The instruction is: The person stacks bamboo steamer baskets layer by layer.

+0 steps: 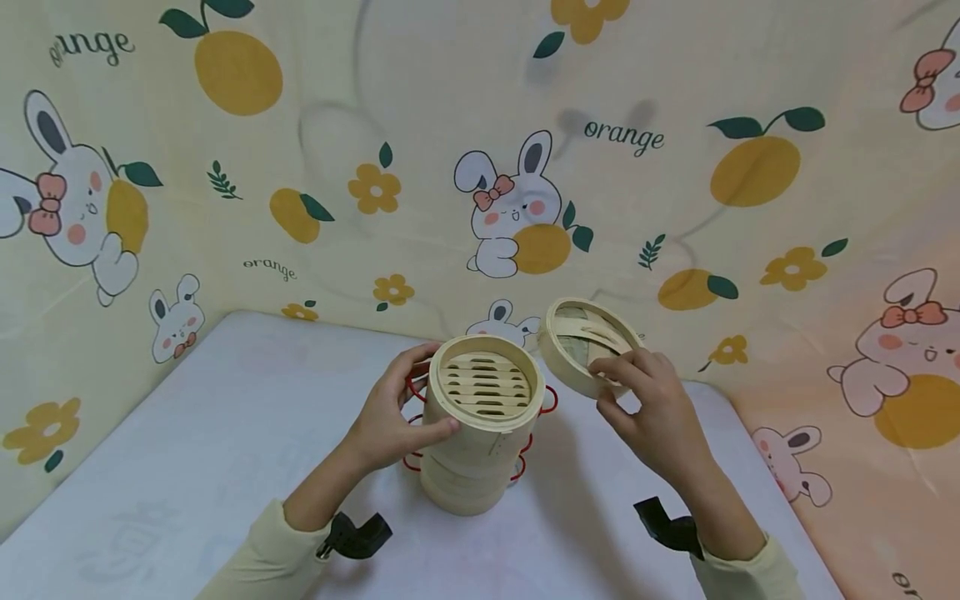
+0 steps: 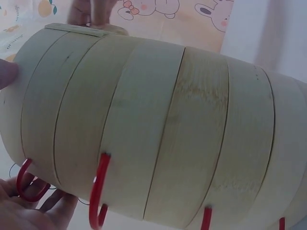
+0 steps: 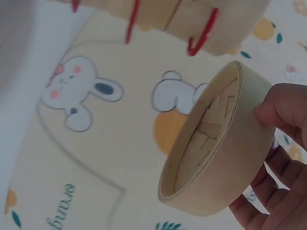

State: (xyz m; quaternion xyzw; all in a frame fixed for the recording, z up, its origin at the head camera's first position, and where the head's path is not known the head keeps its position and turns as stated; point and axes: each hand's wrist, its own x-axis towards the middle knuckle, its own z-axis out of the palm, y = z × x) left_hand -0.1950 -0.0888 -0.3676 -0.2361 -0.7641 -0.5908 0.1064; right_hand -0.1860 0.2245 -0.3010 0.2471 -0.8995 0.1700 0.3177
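Note:
A tall stack of round bamboo steamer baskets (image 1: 468, 467) stands upright on the table, its top tier showing a slatted floor (image 1: 486, 385) inside the rim. Red loop handles (image 1: 551, 400) stick out on both sides. My left hand (image 1: 390, 408) grips the upper part of the stack from the left, thumb in front and fingers around the far side. In my right hand (image 1: 656, 408) is the bamboo steamer lid (image 1: 561, 354), raised and tilted beside the stack's top, apart from it. The right wrist view shows the lid's woven inner face (image 3: 211, 129) within its deep rim.
The white tabletop (image 1: 187, 450) spreads around the stack. Behind it hangs a cream cloth backdrop (image 1: 420, 100) printed with rabbits, oranges and flowers. Black wrist mounts (image 1: 360, 535) sit on both forearms.

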